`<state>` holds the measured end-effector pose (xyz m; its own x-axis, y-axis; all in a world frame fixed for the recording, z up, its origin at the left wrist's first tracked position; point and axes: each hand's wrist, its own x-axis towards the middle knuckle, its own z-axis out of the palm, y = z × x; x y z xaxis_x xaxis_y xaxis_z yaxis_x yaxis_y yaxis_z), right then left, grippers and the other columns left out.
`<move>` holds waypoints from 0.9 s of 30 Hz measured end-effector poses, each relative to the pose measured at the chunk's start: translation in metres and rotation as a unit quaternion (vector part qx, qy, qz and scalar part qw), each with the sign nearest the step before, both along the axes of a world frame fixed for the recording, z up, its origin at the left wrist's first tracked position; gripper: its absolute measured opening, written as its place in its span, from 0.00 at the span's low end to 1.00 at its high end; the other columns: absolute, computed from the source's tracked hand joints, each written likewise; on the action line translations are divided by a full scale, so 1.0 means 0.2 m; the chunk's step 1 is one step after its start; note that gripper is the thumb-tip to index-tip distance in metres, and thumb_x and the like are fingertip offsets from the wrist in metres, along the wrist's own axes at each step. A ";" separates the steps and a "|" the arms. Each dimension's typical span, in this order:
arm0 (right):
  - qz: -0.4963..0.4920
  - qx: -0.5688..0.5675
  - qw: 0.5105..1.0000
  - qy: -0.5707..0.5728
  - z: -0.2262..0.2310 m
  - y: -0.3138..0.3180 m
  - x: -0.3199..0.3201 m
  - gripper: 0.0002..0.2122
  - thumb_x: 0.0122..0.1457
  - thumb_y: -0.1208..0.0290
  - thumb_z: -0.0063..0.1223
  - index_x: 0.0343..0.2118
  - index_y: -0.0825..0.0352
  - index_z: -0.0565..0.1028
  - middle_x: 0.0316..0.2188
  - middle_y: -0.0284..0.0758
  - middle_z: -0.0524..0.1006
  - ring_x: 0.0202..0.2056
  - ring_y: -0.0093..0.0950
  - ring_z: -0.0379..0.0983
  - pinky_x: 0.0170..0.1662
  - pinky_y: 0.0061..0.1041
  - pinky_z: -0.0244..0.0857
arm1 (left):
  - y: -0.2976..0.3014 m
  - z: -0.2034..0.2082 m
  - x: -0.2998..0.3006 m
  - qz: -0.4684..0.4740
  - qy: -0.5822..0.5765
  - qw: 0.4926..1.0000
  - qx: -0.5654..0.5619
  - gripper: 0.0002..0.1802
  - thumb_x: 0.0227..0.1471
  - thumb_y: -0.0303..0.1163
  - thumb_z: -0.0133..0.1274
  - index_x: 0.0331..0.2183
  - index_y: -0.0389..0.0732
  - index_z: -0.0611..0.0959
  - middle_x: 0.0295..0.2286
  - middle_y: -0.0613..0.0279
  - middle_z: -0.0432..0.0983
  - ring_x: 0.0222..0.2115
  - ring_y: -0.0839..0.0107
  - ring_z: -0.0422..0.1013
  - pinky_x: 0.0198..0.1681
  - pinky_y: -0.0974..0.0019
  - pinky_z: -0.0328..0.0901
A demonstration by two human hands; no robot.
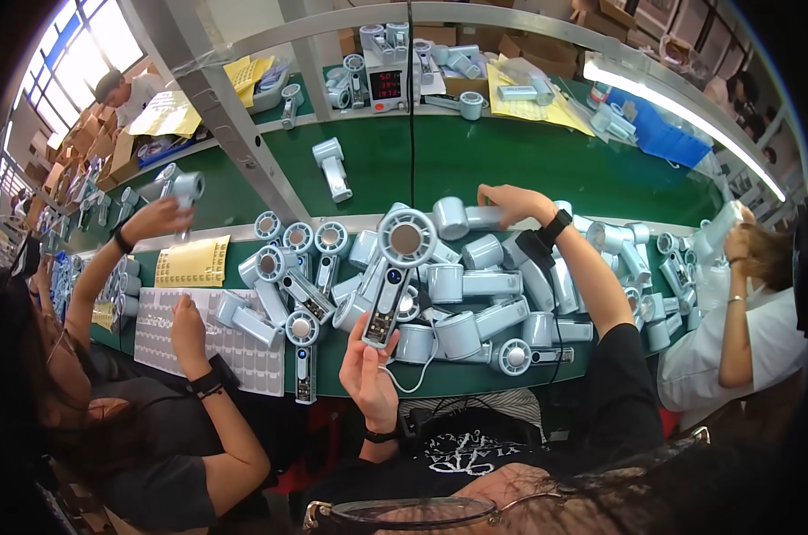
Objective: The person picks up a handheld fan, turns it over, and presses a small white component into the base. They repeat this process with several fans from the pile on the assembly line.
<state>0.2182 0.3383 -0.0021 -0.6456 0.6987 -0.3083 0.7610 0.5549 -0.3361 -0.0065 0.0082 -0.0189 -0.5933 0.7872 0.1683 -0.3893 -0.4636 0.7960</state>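
Note:
A light-blue handheld fan (406, 239) stands upright in my left hand (371, 379), which is closed round the lower end of its handle. Its round grille faces me, and the handle front shows a small dark display and a bare circuit board. Beyond the pile, my right hand (517, 206) has its fingers on the handle end of another handheld fan (451, 218), which lies sideways. Many more fans (457, 334) are heaped between and under my arms. A white cable (419, 379) loops beside my left wrist.
A green conveyor belt (547, 165) runs behind the heap, carrying one fan (333, 169). A metal post (234, 134) rises at left. Co-workers sit close on both sides; the left one's hand (159, 220) lifts a fan. Sticker sheets (168, 330) lie left. A blue bin (658, 134) stands far right.

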 end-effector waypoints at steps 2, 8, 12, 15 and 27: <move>0.050 -0.016 0.999 -0.009 0.03 -0.05 0.00 0.27 0.37 0.74 0.65 0.43 0.66 0.67 0.34 0.42 0.75 0.38 0.41 0.73 0.42 0.32 0.67 | 0.00 0.01 0.02 -0.032 0.011 0.999 0.011 0.11 0.56 0.28 0.42 0.29 0.29 0.74 0.52 0.41 0.61 0.45 0.61 0.69 0.47 0.55 0.69; 0.116 0.023 0.947 0.298 0.43 -0.44 -0.06 0.39 0.38 0.65 0.70 0.56 0.62 0.60 0.54 0.40 0.64 0.56 0.36 0.60 0.58 0.34 0.54 | -0.05 0.05 0.04 -0.084 0.022 0.996 0.011 0.12 0.56 0.30 0.44 0.28 0.29 0.74 0.52 0.39 0.60 0.46 0.59 0.68 0.47 0.55 0.68; 0.225 -0.049 0.869 0.439 0.55 -0.75 -0.12 0.44 0.35 0.64 0.73 0.56 0.61 0.58 0.55 0.43 0.64 0.58 0.39 0.59 0.62 0.45 0.47 | -0.08 0.04 0.05 -0.143 0.042 0.988 0.035 0.13 0.56 0.31 0.44 0.28 0.29 0.74 0.52 0.37 0.60 0.47 0.57 0.67 0.48 0.54 0.68; 0.252 -0.005 0.844 0.473 0.49 -0.85 -0.08 0.41 0.33 0.63 0.75 0.52 0.61 0.61 0.50 0.46 0.68 0.54 0.42 0.63 0.60 0.50 0.48 | -0.08 0.04 0.08 -0.179 0.052 0.982 0.037 0.14 0.56 0.32 0.45 0.27 0.29 0.74 0.52 0.36 0.60 0.48 0.55 0.67 0.49 0.52 0.67; 0.160 0.116 0.681 0.705 0.55 -1.18 0.33 0.13 0.57 0.65 0.52 0.41 0.65 0.67 0.30 0.35 0.74 0.31 0.31 0.73 0.50 0.48 0.63 | -0.05 0.14 0.16 -0.086 0.199 0.965 0.146 0.09 0.58 0.27 0.43 0.27 0.33 0.74 0.49 0.44 0.60 0.48 0.53 0.64 0.53 0.53 0.60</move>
